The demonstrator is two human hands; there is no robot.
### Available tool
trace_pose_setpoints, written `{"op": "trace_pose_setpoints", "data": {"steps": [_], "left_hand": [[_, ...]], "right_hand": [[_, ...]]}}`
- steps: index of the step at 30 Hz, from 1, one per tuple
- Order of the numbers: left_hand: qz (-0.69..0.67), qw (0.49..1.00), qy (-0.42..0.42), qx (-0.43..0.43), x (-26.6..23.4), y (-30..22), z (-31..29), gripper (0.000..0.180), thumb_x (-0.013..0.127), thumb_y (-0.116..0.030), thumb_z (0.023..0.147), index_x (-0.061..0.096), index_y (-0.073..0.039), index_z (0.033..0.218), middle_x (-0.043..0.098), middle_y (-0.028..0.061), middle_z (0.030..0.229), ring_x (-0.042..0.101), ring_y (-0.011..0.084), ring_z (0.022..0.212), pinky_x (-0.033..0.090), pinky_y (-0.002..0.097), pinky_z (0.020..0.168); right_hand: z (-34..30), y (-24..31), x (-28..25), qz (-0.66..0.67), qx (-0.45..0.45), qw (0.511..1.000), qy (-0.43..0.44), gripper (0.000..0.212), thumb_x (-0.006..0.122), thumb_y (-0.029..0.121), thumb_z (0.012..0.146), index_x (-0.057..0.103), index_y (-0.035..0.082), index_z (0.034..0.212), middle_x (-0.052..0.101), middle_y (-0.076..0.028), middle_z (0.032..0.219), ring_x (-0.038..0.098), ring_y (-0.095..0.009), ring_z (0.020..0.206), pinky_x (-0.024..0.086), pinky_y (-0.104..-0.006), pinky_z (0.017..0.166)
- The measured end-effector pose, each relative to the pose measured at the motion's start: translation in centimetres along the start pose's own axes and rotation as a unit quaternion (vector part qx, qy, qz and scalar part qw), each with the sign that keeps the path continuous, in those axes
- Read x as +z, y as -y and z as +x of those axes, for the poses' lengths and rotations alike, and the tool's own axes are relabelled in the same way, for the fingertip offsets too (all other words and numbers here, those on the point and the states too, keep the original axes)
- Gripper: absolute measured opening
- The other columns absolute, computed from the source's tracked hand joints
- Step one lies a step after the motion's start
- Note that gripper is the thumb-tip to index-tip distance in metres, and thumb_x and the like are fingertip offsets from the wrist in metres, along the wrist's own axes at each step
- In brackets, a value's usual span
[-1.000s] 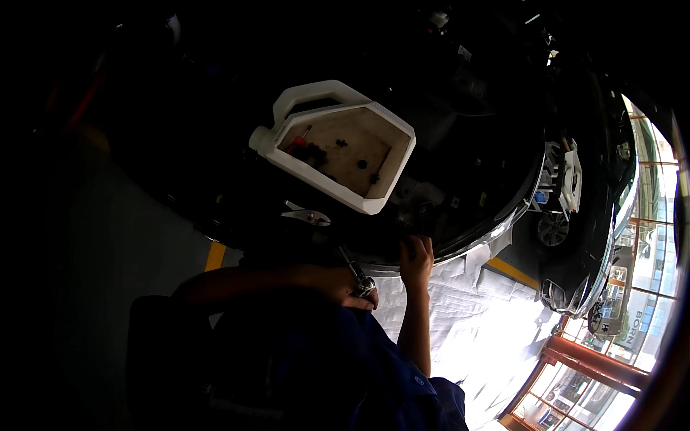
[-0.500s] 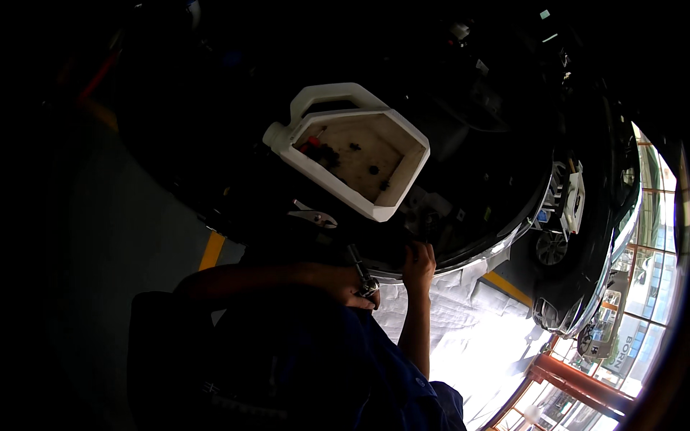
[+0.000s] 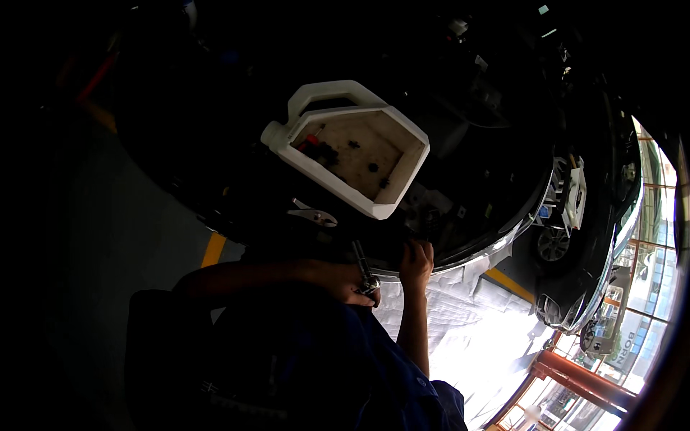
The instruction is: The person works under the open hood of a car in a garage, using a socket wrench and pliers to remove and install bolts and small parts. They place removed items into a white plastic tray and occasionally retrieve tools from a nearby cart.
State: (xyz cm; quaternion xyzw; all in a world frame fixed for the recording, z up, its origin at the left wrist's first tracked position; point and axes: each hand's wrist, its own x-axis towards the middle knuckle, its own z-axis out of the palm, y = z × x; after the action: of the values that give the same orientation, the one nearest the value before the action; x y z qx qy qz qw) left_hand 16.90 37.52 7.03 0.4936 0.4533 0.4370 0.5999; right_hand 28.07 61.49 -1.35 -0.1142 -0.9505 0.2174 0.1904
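Holding a ratchet wrench (image 3: pixel 361 260) in the left hand (image 3: pixel 346 285), wrapped around it near the shiny head, at the front edge of a dark car (image 3: pixel 480 244). Running lengthwise from that grip toward the car, with a slight lean left. Bending the right hand (image 3: pixel 416 263) over the same edge, just right of the wrench but apart from it; too dark at the fingertips to tell a pinch from a bare touch. Note slip-joint pliers (image 3: pixel 315 214) beyond the left hand, lying between wrench and cut-open white jug (image 3: pixel 330 181). Inside that, see a red-handled tool (image 3: pixel 311 139) and small dark parts (image 3: pixel 373 167). Below the front edge, see a wrinkled white cover (image 3: pixel 460 291).
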Motion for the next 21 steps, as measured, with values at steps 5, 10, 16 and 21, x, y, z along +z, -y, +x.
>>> {"op": "trace_pose_setpoints", "data": {"steps": [5, 10, 16, 21], "left_hand": [[0.012, 1.000, 0.013, 0.002, -0.1, 0.6, 0.5, 0.033, 0.055, -0.029, 0.104, 0.064, -0.006, 0.127, 0.073, 0.0099, 0.112, 0.068, 0.0225, 0.107, 0.051, 0.0359, 0.093], [0.015, 0.999, 0.024, -0.017, -0.2, 0.2, 0.4, 0.034, 0.054, -0.029, 0.104, 0.065, -0.007, 0.127, 0.072, 0.0100, 0.114, 0.067, 0.0232, 0.109, 0.051, 0.0367, 0.096], [0.027, 0.999, 0.021, 0.000, 0.2, 0.9, 0.3, 0.035, 0.053, -0.031, 0.105, 0.065, -0.007, 0.127, 0.071, 0.0094, 0.117, 0.066, 0.0235, 0.112, 0.050, 0.0377, 0.099], [0.041, 0.998, 0.032, -0.027, 0.1, 0.9, 0.5, 0.037, 0.051, -0.034, 0.105, 0.064, -0.008, 0.129, 0.071, 0.0093, 0.120, 0.065, 0.0244, 0.114, 0.049, 0.0386, 0.100]], "right_hand": [[-0.1, 0.4, 0.8, -0.068, 0.030, 0.997, -0.014, 0.012, 0.074, 0.010, 0.087, 0.066, 0.001, 0.085, 0.061, -0.014, 0.087, 0.059, -0.036, 0.083, 0.049, -0.0453, 0.075], [-0.5, 0.6, 1.8, -0.092, 0.053, 0.993, -0.053, 0.017, 0.076, 0.015, 0.086, 0.063, 0.004, 0.085, 0.060, -0.012, 0.090, 0.057, -0.035, 0.086, 0.049, -0.0466, 0.075], [-0.5, 0.8, 2.0, -0.065, 0.034, 0.994, -0.082, 0.017, 0.076, 0.016, 0.086, 0.064, 0.004, 0.084, 0.061, -0.013, 0.088, 0.057, -0.035, 0.085, 0.049, -0.0465, 0.078], [-0.2, 0.4, 1.8, -0.090, 0.115, 0.989, -0.024, 0.018, 0.077, 0.017, 0.086, 0.066, 0.002, 0.086, 0.063, -0.013, 0.090, 0.057, -0.036, 0.089, 0.048, -0.0456, 0.083]]}}
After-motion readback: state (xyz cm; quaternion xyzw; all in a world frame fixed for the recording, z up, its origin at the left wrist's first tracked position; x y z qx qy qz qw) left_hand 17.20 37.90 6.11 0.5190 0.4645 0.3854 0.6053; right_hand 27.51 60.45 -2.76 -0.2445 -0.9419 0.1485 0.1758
